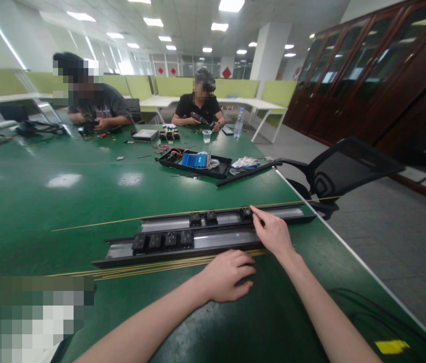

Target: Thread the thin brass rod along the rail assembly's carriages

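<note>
Two long black channel rails with silvery inner faces lie side by side on the green table, a near rail [220,238] and a far rail [228,217]. In the far rail, my right hand [275,233] has its fingertips closed at a small black block [245,215]; its thumb is partly hidden. Two more black blocks [202,219] sit further left there. Several similar blocks [162,241] stand in a row in the near rail. My left hand [230,276] rests palm down in front, fingers apart and holding nothing, beside thin brass-coloured rods [152,268]. Another long rod [103,224] runs along the far rail.
A black tray [218,170] with blue parts, white-and-blue gloves [245,165] and a dark strip [246,174] lie beyond. Two people sit across the table, one holding a power drill [200,119]. A bottle [239,123] stands there. A chair [345,161] is at the right edge.
</note>
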Motion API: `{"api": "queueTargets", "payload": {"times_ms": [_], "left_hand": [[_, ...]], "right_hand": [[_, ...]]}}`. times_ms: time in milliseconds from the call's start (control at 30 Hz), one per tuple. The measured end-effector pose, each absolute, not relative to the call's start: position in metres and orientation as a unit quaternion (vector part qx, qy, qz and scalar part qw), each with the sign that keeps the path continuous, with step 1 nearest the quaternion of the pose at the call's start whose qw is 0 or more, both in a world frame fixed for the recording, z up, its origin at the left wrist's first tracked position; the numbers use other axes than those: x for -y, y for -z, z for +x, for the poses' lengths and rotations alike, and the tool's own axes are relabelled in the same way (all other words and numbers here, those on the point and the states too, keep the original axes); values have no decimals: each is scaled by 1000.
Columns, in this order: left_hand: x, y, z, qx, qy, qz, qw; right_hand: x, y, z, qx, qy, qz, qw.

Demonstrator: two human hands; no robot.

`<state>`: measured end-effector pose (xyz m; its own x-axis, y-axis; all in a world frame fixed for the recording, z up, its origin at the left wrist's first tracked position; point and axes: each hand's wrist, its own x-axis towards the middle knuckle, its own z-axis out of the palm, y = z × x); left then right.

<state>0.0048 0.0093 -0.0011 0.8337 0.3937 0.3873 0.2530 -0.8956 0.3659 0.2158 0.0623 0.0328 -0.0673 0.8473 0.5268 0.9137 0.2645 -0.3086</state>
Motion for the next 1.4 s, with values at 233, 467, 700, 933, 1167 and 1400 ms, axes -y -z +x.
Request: {"api": "queueTargets", "payload": {"times_ms": [233, 467, 700, 933, 1167, 1400], "left_hand": [[-10, 1, 5, -174, -228, 946, 150], [-9, -2, 5, -175, -227, 945, 155], [-9, -2, 5, -173, -234, 944, 152], [-10, 0, 4, -171, -237, 944, 151], [-10, 0, 5, -167, -240, 944, 154], [-10, 0, 6, -167, -239, 944, 156]], "right_hand": [[-70, -39, 216, 706, 62, -635, 308], [-75, -33, 216, 702, 45, -650, 287], [-71, -33, 214, 707, 51, -647, 280], [-75, -37, 217, 713, 60, -642, 276], [-72, -38, 216, 695, 111, -659, 263], [-68, -28, 215, 760, 77, -597, 245]]}}
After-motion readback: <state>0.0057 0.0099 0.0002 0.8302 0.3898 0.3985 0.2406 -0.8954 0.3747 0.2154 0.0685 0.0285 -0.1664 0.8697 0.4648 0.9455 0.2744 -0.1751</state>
